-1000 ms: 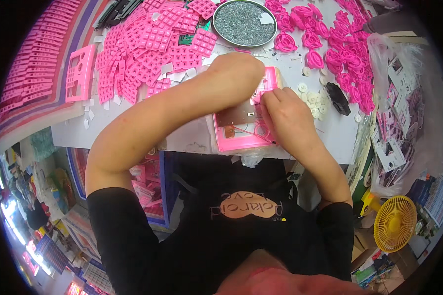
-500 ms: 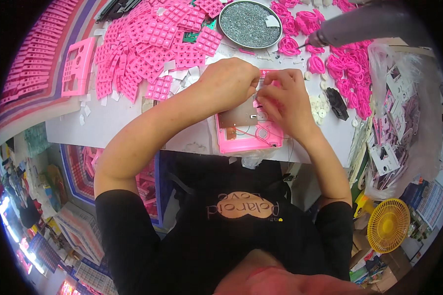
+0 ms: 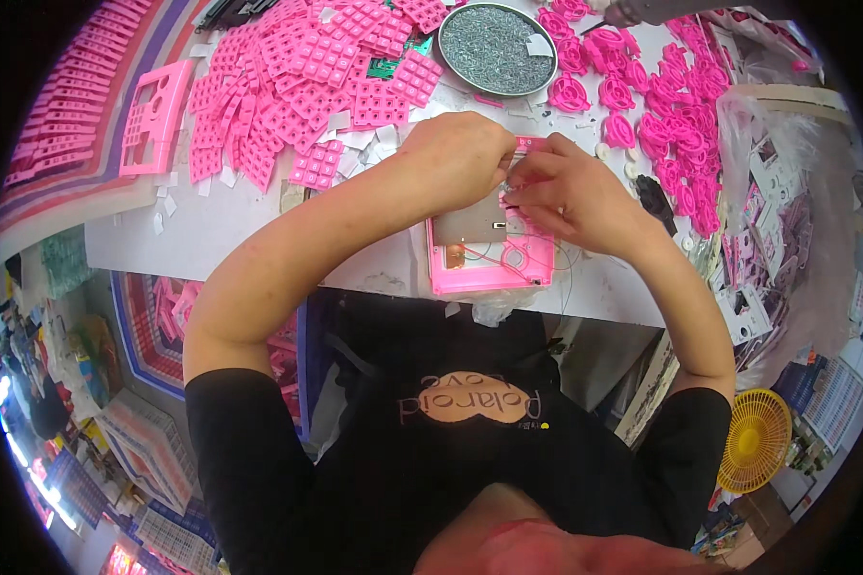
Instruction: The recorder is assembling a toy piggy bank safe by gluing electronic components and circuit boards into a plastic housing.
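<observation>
A pink plastic housing (image 3: 489, 278) lies on the worktable in front of me, with a grey-brown plate (image 3: 460, 226), thin wires and a round ring moulding inside. My left hand (image 3: 462, 161) is closed over the housing's far left part, its fingertips mostly hidden behind the knuckles. From the right, my right hand (image 3: 585, 198) reaches over the far part, thumb and fingers bent toward each other close to the left fingertips. Whatever small piece is between them is too small and covered to make out. A thin wire hangs below the right hand.
Pink keypads (image 3: 316, 57) are heaped at far left beside a pink front panel (image 3: 155, 117). A round tray of small screws (image 3: 497, 53) stands behind the housing. Pink ring parts (image 3: 666, 134) pile at right; a grey powered driver (image 3: 633, 11) hangs above. A crate (image 3: 149, 335) stands below left.
My right hand has shifted slightly right, its fingers spreading a little and its elbow moving outward. The left hand stays nearly in place. The hanging driver has swung up toward the picture's top edge.
</observation>
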Motion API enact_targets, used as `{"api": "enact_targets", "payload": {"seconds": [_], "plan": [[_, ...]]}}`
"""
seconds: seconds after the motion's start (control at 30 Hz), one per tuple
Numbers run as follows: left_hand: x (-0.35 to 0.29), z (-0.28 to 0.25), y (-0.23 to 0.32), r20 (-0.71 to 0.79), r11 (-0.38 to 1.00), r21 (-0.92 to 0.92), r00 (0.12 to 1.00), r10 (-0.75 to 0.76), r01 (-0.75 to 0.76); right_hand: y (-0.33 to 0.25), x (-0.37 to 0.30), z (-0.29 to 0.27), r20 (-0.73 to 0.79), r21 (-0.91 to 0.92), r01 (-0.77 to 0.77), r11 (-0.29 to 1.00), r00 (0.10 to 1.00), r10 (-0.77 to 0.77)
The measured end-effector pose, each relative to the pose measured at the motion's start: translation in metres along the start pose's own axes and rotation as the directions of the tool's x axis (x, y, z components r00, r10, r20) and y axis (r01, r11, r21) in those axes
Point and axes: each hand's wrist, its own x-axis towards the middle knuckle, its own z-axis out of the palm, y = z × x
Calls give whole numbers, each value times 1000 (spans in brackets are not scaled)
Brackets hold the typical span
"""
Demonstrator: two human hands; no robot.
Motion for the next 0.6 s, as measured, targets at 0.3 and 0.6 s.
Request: {"api": "enact_targets", "payload": {"seconds": [0.3, 0.6], "plan": [[6, 8, -17, 9, 966, 105, 972, 236, -235, -32, -8, 51, -417, -182, -174, 968, 905, 84], [-9, 8, -5, -33, 916, 333, 968, 248, -224, -47, -8, 41, -269, -174, -272, 947, 938, 220]]}}
